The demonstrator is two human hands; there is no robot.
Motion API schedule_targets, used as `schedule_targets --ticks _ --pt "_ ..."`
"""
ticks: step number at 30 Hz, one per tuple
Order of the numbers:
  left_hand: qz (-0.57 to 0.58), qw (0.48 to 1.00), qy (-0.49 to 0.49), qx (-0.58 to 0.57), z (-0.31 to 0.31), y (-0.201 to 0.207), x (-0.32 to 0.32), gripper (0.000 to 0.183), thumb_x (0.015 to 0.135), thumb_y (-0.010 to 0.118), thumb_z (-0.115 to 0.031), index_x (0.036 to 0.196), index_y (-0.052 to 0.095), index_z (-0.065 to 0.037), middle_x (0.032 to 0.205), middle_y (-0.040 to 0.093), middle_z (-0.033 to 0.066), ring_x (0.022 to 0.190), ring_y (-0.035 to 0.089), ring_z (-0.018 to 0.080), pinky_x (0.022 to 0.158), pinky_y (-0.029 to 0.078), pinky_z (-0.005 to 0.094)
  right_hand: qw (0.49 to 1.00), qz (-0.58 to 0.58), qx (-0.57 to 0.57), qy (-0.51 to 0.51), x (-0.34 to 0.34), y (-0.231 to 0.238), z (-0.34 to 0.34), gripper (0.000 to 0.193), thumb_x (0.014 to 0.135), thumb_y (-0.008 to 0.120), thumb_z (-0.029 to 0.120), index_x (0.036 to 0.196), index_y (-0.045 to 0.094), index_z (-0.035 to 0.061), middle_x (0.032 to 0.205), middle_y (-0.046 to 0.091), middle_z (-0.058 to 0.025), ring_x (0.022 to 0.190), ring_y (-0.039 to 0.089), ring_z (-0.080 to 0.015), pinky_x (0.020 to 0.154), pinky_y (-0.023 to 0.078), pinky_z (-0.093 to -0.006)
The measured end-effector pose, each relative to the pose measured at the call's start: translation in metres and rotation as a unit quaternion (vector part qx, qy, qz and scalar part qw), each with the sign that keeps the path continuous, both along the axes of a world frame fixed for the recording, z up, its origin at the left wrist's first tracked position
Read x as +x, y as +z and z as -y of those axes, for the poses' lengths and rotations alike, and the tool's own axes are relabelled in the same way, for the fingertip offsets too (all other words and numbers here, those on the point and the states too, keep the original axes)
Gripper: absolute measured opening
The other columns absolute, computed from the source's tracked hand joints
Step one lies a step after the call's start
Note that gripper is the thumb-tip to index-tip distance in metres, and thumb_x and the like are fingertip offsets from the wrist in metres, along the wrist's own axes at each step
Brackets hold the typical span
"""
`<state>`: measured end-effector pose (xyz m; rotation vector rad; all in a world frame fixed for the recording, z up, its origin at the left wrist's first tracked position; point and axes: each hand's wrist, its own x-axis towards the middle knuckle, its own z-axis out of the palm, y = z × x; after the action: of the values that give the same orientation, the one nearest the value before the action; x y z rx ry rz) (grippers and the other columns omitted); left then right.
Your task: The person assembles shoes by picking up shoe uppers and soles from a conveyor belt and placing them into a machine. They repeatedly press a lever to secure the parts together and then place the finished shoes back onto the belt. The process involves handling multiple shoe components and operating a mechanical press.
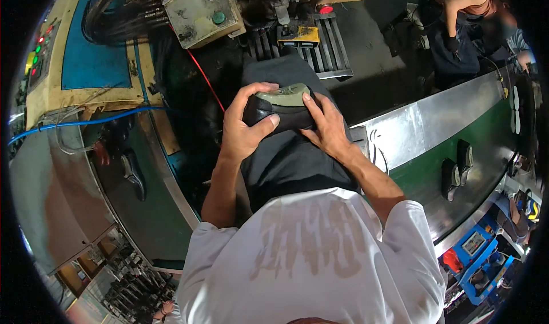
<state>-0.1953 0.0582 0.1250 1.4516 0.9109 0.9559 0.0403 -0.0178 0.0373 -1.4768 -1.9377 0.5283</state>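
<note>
Over my lap I hold a black shoe upper (293,118) with a grey-green shoe last (284,96) showing on its upper side. My left hand (245,121) wraps round its left end, with the thumb on the black side and the fingers at the last's edge. On the other end, my right hand (328,124) grips it, a fingertip pressing near the right tip of the last. Both hands are closed on it. The underside, towards my legs, is hidden.
A machine with a grey control box (207,14) and a yellow-black foot pedal (298,36) stands ahead. Right, a green conveyor (412,181) carries black shoes (450,178); another shoe (132,174) lies on the left belt. A blue hose (86,117) crosses left. Another person (457,32) sits far right.
</note>
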Motion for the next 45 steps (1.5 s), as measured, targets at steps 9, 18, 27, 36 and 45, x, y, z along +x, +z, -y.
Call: schedule_targets --ticks 9,18,27,36,45 --pt "0.209 0.962 0.054 -0.165 -0.048 -0.02 0.025 0.084 0.093 0.073 0.001 0.167 0.034 -0.01 0.138 0.06 0.0066 0.125 0.06 0.0189 0.111 0.05 0.0367 0.913 -0.281 -0.29 0.052 0.021 0.073 -0.059 0.1 0.088 0.089 0.031 0.168 0.035 0.0061 0.15 0.06 -0.0262 0.131 0.066 -0.036 0.109 0.053 -0.0428" --pt "0.258 0.924 0.134 -0.25 -0.066 -0.043 0.051 0.064 0.097 0.075 -0.007 0.155 0.048 -0.007 0.137 0.063 0.0101 0.129 0.061 0.0215 0.112 0.047 0.0393 0.98 0.178 -0.042 0.081 0.01 0.095 -0.027 0.09 0.08 0.09 0.025 0.16 0.051 0.0369 0.173 0.025 -0.0229 0.124 0.056 -0.0469 0.099 0.059 -0.053" --pt "-0.357 0.909 0.118 0.179 -0.081 -0.163 0.037 0.052 0.091 0.077 -0.02 0.14 0.064 -0.005 0.143 0.059 0.0198 0.139 0.051 0.0377 0.116 0.039 0.0549 0.968 0.204 0.148 -0.016 0.024 0.183 -0.211 0.077 0.088 0.081 0.025 0.159 0.054 0.0335 0.174 0.027 -0.0229 0.125 0.057 -0.0493 0.099 0.059 -0.0564" --pt "-0.35 0.9 0.126 0.226 -0.092 -0.157 0.054 0.039 0.086 0.078 -0.017 0.123 0.073 -0.006 0.133 0.063 0.0154 0.132 0.055 0.0353 0.111 0.041 0.053 0.958 0.239 0.116 -0.107 -0.004 0.155 -0.356 0.073 0.091 0.079 0.033 0.159 0.053 0.034 0.17 0.036 -0.0212 0.126 0.058 -0.0538 0.107 0.053 -0.0581" --pt "-0.361 0.891 0.15 0.23 -0.097 -0.163 0.052 0.03 0.084 0.078 -0.014 0.114 0.076 -0.007 0.127 0.065 0.0136 0.128 0.058 0.0333 0.109 0.042 0.0519 0.931 0.256 0.237 -0.106 -0.015 0.136 -0.385 0.076 0.091 0.077 0.038 0.161 0.051 0.0257 0.167 0.036 -0.0289 0.14 0.047 -0.054 0.121 0.04 -0.0591"
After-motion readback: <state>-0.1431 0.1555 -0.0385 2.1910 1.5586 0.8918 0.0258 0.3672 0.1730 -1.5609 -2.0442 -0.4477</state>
